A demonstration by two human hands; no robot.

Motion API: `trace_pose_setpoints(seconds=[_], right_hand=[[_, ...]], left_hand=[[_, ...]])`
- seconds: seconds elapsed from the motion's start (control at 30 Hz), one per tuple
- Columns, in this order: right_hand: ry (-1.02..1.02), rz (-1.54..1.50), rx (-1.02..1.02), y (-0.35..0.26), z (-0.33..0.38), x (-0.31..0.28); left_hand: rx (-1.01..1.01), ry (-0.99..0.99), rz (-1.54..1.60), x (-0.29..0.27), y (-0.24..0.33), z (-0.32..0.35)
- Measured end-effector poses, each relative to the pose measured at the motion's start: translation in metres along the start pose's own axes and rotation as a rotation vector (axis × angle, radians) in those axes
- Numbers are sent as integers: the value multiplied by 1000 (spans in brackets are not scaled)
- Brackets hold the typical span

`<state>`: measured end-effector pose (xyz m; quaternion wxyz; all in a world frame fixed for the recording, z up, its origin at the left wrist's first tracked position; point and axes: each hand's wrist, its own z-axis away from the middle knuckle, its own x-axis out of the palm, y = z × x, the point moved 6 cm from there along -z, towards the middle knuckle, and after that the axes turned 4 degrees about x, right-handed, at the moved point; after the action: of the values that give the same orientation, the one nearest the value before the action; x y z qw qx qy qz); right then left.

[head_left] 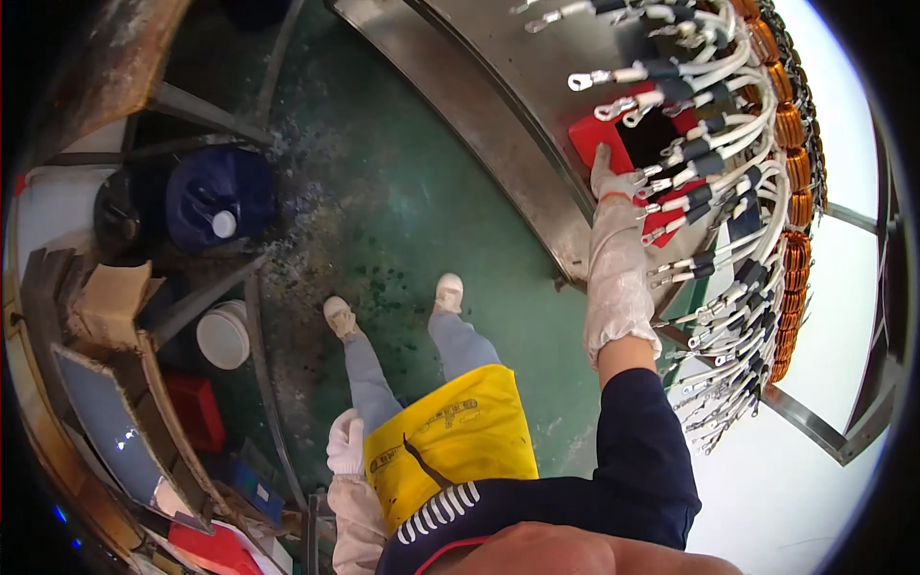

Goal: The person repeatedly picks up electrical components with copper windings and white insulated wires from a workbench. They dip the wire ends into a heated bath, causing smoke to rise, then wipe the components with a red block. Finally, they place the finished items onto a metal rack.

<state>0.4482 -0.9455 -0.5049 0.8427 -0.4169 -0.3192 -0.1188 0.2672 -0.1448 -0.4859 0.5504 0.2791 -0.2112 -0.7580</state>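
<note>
My right hand (611, 178), in a pale glove with a dusty sleeve cover, reaches out to a red plastic bin (596, 140). It grips the near wall; some of its fingers are hidden. The bin rests on a metal tray (537, 57), with a dark inside partly screened by hanging leads. White cable leads (704, 168) with black sleeves and metal ring lugs crowd right beside this hand. By my side, next to a yellow apron (460, 441), hangs my left hand (346, 443) in a white glove, its fingers curled in with nothing visible in them.
Copper coils (792, 172) line the curved frame at right. On the left stand a rack with a blue jerrycan (218, 199), a white bucket (223, 335), a cardboard box (110, 302) and a red bin (195, 410). A stained green floor (412, 192) lies between.
</note>
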Motion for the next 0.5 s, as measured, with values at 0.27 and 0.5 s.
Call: trace_pose_setpoints(seconds=[0.27,0.5], right_hand=[[157,-501,188,-82,0,-121],[134,84,-296,-95,101,-106]], left_hand=[[-55,-32,-94,12,-13,10],[-55,-2,-115,1,-30,4]])
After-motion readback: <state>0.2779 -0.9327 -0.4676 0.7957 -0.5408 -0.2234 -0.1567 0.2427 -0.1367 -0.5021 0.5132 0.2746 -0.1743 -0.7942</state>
